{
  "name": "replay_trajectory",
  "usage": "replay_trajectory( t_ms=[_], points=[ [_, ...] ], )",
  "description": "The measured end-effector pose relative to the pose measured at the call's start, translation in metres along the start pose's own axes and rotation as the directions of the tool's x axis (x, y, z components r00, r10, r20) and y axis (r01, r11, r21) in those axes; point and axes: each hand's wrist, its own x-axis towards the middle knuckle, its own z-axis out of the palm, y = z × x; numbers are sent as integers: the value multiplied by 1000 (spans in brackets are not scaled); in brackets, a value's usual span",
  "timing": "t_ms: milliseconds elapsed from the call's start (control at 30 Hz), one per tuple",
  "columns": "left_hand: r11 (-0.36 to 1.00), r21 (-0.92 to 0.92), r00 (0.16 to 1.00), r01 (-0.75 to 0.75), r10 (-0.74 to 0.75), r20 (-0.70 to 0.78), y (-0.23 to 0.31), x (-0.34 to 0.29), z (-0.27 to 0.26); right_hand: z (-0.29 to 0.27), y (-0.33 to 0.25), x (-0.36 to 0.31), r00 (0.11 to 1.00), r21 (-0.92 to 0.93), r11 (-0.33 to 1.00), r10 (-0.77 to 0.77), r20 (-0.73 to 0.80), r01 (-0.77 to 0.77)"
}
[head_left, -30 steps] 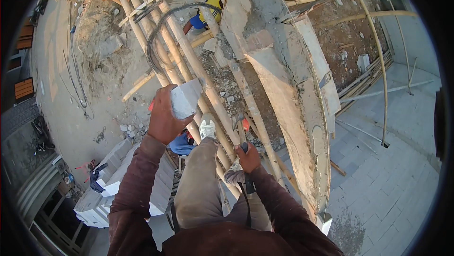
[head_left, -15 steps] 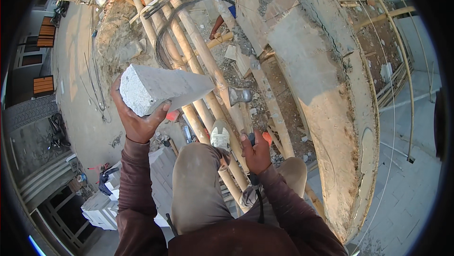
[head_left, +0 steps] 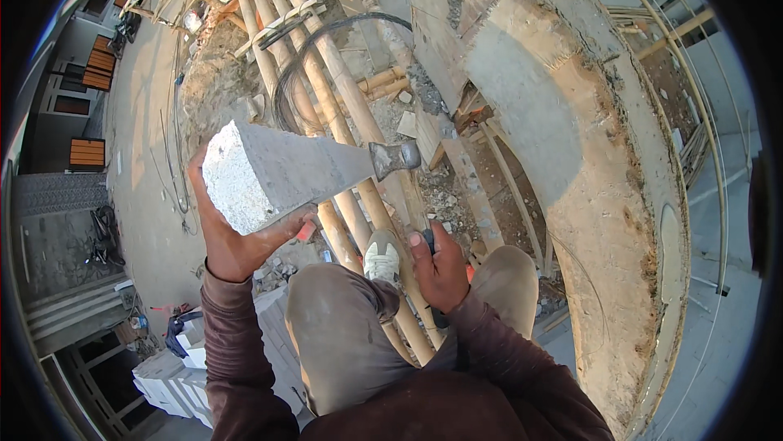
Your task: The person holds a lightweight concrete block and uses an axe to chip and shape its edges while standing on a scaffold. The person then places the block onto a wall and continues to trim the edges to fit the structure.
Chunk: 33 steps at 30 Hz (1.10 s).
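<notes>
Grey blk [head_left: 298, 165], rough L end; hammer hd [head_left: 395, 160] at R end.

Bamboo poles [head_left: 347, 92], dk wire coil [head_left: 285, 89] across; orange-slat panels [head_left: 87, 152] far L.

No readable text, label, number or sign showed.
No lettering could be made out on the long, pale grey block with a rough whitish end [head_left: 302, 168], the worn grey metal hammer head [head_left: 393, 160], the off-white and grey shoe [head_left: 382, 262] or the stacked white rectangular blocks [head_left: 175, 384]; the orange-brown slatted panel [head_left: 87, 152] at the left showed only dark stripes, and small, distant surfaces near the rim were too tiny to read.
</notes>
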Motion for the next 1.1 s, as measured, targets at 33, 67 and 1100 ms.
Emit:
replay_trajectory(
  t_ms=[33, 67, 1100],
  points=[
    [995, -89, 999, 45, -44, 11, 2, -9, 4, -1, -5, 0, 1000, 6, 1000, -9, 1, 9],
    [1000, 24, 999, 4, -5, 37, 3, -18, 2, -3, -10, -2, 999, -24, 1000, -10, 33, 11],
    [978, 187, 995, -96, 91, 36, 49, -77, 45, -19, -37, -16, 888, -169, 880, -458, -43, 445]
  ],
)
